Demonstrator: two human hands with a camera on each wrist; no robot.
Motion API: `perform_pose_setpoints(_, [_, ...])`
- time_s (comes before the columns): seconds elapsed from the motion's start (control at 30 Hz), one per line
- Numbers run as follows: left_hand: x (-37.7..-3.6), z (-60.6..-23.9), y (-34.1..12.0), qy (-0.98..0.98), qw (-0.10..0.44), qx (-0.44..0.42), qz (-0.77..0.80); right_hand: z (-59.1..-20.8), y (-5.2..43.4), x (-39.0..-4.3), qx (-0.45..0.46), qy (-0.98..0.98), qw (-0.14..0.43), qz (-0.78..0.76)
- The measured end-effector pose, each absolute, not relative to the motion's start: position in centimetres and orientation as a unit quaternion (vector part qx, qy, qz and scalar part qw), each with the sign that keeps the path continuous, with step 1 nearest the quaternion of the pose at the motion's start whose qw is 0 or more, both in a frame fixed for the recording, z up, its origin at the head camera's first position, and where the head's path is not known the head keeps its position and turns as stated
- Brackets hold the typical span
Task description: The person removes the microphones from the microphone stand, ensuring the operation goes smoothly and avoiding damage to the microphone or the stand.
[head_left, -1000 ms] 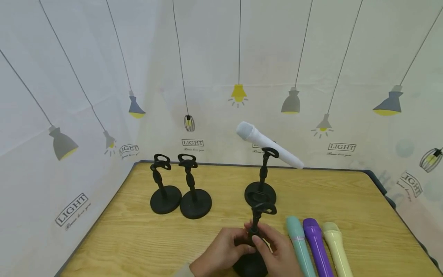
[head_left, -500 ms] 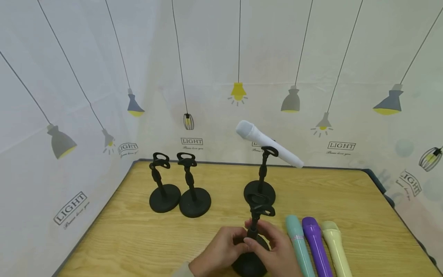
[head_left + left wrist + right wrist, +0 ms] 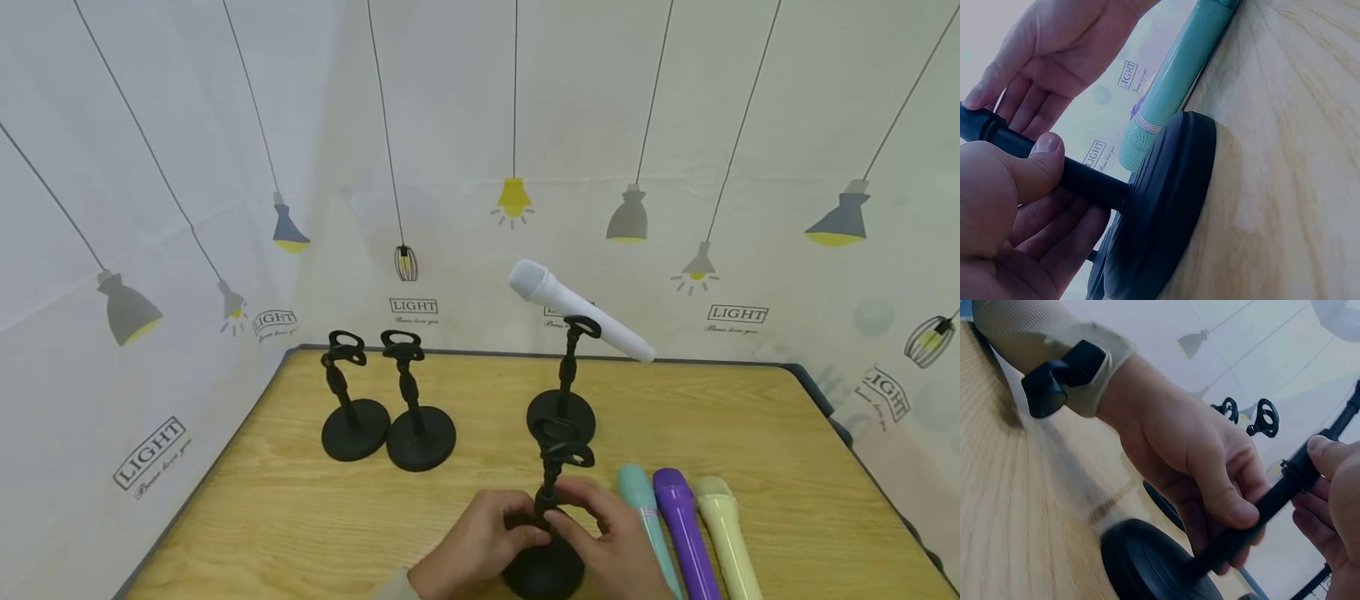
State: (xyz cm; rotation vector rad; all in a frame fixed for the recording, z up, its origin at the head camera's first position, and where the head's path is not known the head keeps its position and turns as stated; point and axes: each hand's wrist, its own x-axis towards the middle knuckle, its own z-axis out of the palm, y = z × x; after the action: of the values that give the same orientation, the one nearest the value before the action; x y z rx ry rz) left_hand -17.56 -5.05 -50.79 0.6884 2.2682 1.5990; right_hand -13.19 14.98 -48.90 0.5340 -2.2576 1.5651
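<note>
On the table (image 3: 300, 500), stand (image 3: 553, 483) in both hands

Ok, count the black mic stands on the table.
4: two side by side at back left, one behind centre holding the white mic, one in front gripped by both hands.

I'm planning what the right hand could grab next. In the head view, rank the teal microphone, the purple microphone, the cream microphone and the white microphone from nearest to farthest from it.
1. teal microphone, lying just right of the right hand.
2. purple microphone, next one to the right.
3. cream microphone, rightmost of the three lying on the table.
4. white microphone, clipped in the stand at the back.
</note>
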Motion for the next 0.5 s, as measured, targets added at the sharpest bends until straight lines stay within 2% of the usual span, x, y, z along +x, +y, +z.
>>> perform_pose_setpoints(0.13, [-17.6,-50.8,-5.0,0.785,0.139,0.241,0.554,-48.9,15.9,-13.4,0.214,-0.785,0.171,0.556])
perform_pose_setpoints(0.27, [-17.6,-50.8,-5.0,0.783,0.134,0.244,0.556,-48.1,16.5,-13.5,0.202,-0.756,0.17,0.598])
perform_pose_setpoints(0.37, [-17.5,-50.9,-4.9,0.78,0.132,0.244,0.561,-46.5,16.9,-13.7,0.184,-0.734,0.19,0.625])
perform_pose_setpoints(0.5, [-17.6,-51.0,-4.9,0.78,0.132,0.239,0.563,-44.1,17.4,-14.4,0.216,-0.711,0.223,0.63])
